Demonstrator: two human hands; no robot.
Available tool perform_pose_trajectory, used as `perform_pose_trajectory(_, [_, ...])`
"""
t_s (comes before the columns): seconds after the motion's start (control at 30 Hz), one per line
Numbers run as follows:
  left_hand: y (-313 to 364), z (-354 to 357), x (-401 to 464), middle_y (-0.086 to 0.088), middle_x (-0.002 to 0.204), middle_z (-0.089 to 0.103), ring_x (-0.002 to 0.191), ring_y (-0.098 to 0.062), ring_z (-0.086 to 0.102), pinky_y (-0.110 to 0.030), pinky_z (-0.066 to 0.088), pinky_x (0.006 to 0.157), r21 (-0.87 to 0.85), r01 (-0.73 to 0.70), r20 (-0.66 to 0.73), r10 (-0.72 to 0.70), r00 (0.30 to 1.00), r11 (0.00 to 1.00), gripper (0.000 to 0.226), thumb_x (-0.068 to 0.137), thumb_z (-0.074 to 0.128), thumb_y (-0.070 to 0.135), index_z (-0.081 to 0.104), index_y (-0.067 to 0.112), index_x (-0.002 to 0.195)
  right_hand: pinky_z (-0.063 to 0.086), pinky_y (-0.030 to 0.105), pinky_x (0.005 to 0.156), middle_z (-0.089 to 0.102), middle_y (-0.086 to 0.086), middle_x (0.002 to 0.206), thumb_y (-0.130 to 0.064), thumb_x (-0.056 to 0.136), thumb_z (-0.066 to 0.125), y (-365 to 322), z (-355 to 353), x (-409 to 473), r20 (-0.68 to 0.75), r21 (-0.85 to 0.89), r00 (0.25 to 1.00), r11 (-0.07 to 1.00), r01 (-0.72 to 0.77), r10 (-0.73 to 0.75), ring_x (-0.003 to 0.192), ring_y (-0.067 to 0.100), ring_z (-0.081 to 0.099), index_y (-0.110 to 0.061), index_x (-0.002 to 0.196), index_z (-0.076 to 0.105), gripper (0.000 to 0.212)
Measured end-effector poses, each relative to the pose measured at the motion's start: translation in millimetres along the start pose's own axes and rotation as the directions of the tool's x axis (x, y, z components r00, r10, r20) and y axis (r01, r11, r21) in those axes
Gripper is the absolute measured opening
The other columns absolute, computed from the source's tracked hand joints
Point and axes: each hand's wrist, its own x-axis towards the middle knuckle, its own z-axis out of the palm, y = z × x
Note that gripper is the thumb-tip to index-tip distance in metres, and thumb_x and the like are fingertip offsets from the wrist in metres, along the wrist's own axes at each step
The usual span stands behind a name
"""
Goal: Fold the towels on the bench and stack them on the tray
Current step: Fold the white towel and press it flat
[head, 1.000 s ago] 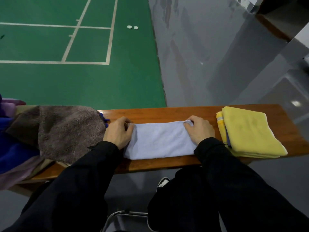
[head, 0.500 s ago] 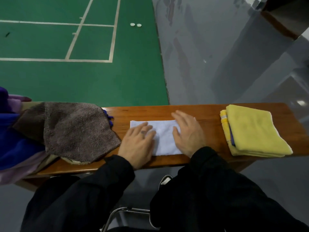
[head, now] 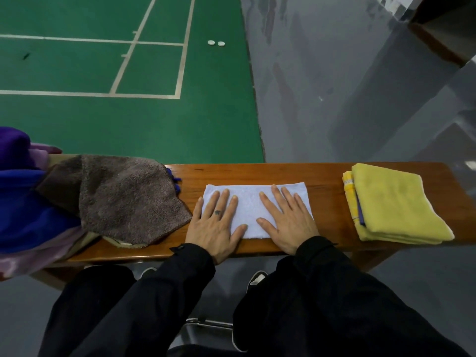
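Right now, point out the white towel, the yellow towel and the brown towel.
white towel [head: 249, 202], head view, bare middle between the hands.
yellow towel [head: 394, 199], head view, top face.
brown towel [head: 126, 197], head view, middle of its fuzzy surface.

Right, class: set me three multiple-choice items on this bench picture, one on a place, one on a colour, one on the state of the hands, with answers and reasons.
1. Where does the folded stack with the yellow towel on top lie on the bench?
A. at its right end
B. at its left end
C. under the hands

2. What colour is the towel being pressed?
A. brown
B. pale blue
C. yellow

3. How do the left hand and right hand lie?
A. both curled into fists
B. one lifted off the bench
C. both flat, fingers straight

Answers: 1 A, the stack sits right of both hands. 2 B, the cloth under the palms is pale blue. 3 C, both palms rest on the towel with fingers spread.
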Motion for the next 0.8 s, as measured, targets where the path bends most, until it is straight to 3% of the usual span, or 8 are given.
perform_pose_trajectory(0.13, [2.0, -8.2, -3.1, -0.003, 0.17, -0.007, 0.156, -0.022, -0.014, -0.05, -0.002, 0.126, -0.047, 0.032, 0.005, -0.032, 0.999, 0.998, 0.077, 0.1, 0.009, 0.069, 0.001, 0.026, 0.163, -0.01, 0.041, 0.126, 0.0, 0.001, 0.173, -0.072, 0.096, -0.001, -2.4, -9.1, -11.3, -0.085, 0.111, 0.995, 0.993, -0.037, 0.047, 0.159, 0.02, -0.007, -0.036, 0.163, 0.004, 0.076])
perform_pose_trajectory(0.2, [-2.3, -20.6, -5.9, -0.011, 0.167, 0.019, 0.155, -0.03, 0.011, -0.049, 0.02, 0.122, -0.139, 0.161, -0.099, -0.176, 0.979, 0.977, 0.069, 0.103, 0.026, 0.06, 0.021, 0.019, 0.159, -0.004, 0.042, 0.127, 0.013, 0.002, 0.172, -0.069, 0.099, -0.001, 2.3, -9.1, -22.5, -0.217, 0.169, 0.971, 0.984, -0.06, 0.097, 0.159, 0.022, 0.002, -0.033, 0.163, 0.018, 0.075])
perform_pose_trajectory(0.27, [-7.7, -31.3, -6.1, -0.015, 0.149, 0.043, 0.134, -0.034, 0.038, -0.048, 0.037, 0.106, -0.151, 0.339, -0.147, -0.36, 0.921, 0.929, 0.058, 0.1, 0.04, 0.052, 0.04, 0.015, 0.145, 0.005, 0.045, 0.128, 0.02, 0.003, 0.17, -0.067, 0.102, 0.007, 12.5, -0.7, -34.8, -0.307, 0.263, 0.939, 0.962, -0.07, 0.152, 0.158, 0.023, 0.01, -0.031, 0.161, 0.028, 0.072])
perform_pose_trajectory(0.37, [-7.9, -42.4, 0.0, -0.015, 0.139, 0.049, 0.122, -0.035, 0.044, -0.049, 0.039, 0.1, -0.086, 0.486, -0.06, -0.491, 0.869, 0.87, 0.054, 0.096, 0.045, 0.055, 0.053, 0.013, 0.129, 0.016, 0.044, 0.126, 0.023, 0.001, 0.169, -0.069, 0.1, 0.019, 22.6, 12.4, -46.0, -0.335, 0.421, 0.91, 0.903, -0.088, 0.245, 0.157, 0.022, 0.014, -0.031, 0.16, 0.028, 0.072])
perform_pose_trajectory(0.5, [-6.7, -43.6, 15.9, -0.016, 0.139, 0.05, 0.127, -0.036, 0.043, -0.05, 0.04, 0.103, -0.233, 0.476, 0.041, -0.48, 0.876, 0.848, 0.041, 0.097, 0.051, 0.038, 0.055, 0.012, 0.129, 0.021, 0.038, 0.121, 0.029, -0.003, 0.167, -0.07, 0.097, 0.03, 19.9, 9.9, -46.9, -0.357, 0.601, 0.861, 0.794, -0.086, 0.363, 0.154, 0.018, 0.023, -0.031, 0.16, 0.028, 0.073])
perform_pose_trajectory(0.57, [-9.4, -44.3, 20.2, -0.02, 0.127, 0.058, 0.116, -0.038, 0.051, -0.048, 0.045, 0.097, -0.391, 0.447, 0.017, -0.479, 0.877, 0.804, 0.031, 0.096, 0.053, 0.026, 0.054, 0.008, 0.12, 0.027, 0.042, 0.121, 0.032, -0.002, 0.166, -0.07, 0.096, 0.031, 19.6, 8.7, -47.3, -0.37, 0.645, 0.837, 0.76, -0.081, 0.403, 0.152, 0.019, 0.028, -0.031, 0.159, 0.028, 0.075])
perform_pose_trajectory(0.67, [-13.0, -55.9, 14.6, -0.014, 0.096, 0.061, 0.085, -0.033, 0.053, -0.038, 0.041, 0.077, -0.694, 0.419, 0.02, -0.566, 0.824, 0.585, 0.012, 0.093, 0.054, 0.013, 0.047, 0.01, 0.102, 0.029, 0.043, 0.119, 0.032, -0.002, 0.165, -0.07, 0.094, 0.034, 21.9, 8.6, -48.0, -0.37, 0.67, 0.824, 0.737, -0.083, 0.429, 0.151, 0.019, 0.03, -0.032, 0.16, 0.025, 0.077])
perform_pose_trajectory(0.8, [-19.9, -79.2, 6.2, 0.005, 0.087, 0.053, 0.085, -0.023, 0.054, -0.032, 0.04, 0.075, -0.874, 0.252, -0.056, -0.602, 0.797, 0.415, 0.026, 0.086, 0.06, 0.003, 0.049, 0.018, 0.104, 0.027, 0.038, 0.116, 0.031, -0.003, 0.166, -0.068, 0.094, 0.036, 22.1, 9.8, -47.4, -0.378, 0.672, 0.823, 0.738, -0.07, 0.423, 0.149, 0.016, 0.03, -0.033, 0.161, 0.023, 0.076])
